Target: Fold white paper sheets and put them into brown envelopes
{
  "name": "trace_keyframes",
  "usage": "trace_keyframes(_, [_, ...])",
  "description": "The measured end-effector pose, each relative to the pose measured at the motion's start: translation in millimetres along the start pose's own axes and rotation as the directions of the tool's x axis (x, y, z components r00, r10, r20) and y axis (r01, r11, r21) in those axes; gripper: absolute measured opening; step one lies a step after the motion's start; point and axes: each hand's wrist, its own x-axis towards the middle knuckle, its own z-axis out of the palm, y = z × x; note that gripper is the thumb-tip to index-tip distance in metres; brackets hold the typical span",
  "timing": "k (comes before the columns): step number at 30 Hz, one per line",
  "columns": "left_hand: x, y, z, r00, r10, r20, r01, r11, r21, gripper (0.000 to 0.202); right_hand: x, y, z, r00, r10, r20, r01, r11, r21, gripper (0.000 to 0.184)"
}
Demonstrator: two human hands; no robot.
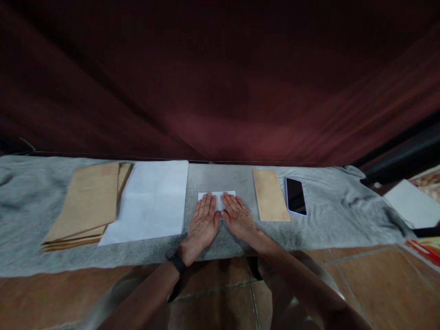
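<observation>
Left hand (202, 223) and right hand (238, 219) lie flat, palms down, on the small white paper (219, 202) near the frame's centre; their fingers (206, 202) are straight and grip nothing. Brown envelopes (90, 195) and a large white sheet (153, 201) lie at left, a single envelope (271, 195) and a phone (296, 196) at right.

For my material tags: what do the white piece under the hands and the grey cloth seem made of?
White piece: probably matte paper, thin-edged and flat. Grey cloth: likely soft, matte textile, perhaps plush, judging by its wrinkles and mottled nap.
</observation>
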Motion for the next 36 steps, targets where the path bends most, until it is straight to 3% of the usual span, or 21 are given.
trace_keyframes(11, [-5.7,-5.9,-9.0,0.989,-0.144,0.004,0.144,0.989,0.039,0.068,-10.8,18.0,-1.9,0.997,0.074,0.016,-0.072,0.995,-0.074,0.056])
trace_keyframes(25, [-7.6,-0.6,-15.6,0.984,-0.176,0.026,0.172,0.977,0.128,0.069,-16.5,32.8,-6.6,0.991,0.132,0.007,-0.132,0.991,-0.039,0.056])
trace_keyframes(30, [-5.2,1.3,-16.0,0.986,-0.157,0.053,0.15,0.982,0.118,0.068,-7.1,19.0,-13.0,0.997,0.081,-0.013,-0.08,0.996,0.046,0.056])
trace_keyframes(36, [-1.9,4.5,-21.2,0.987,-0.113,0.111,0.099,0.988,0.121,0.065,3.2,-15.8,-6.8,0.997,-0.052,0.064,0.046,0.995,0.088,0.053])
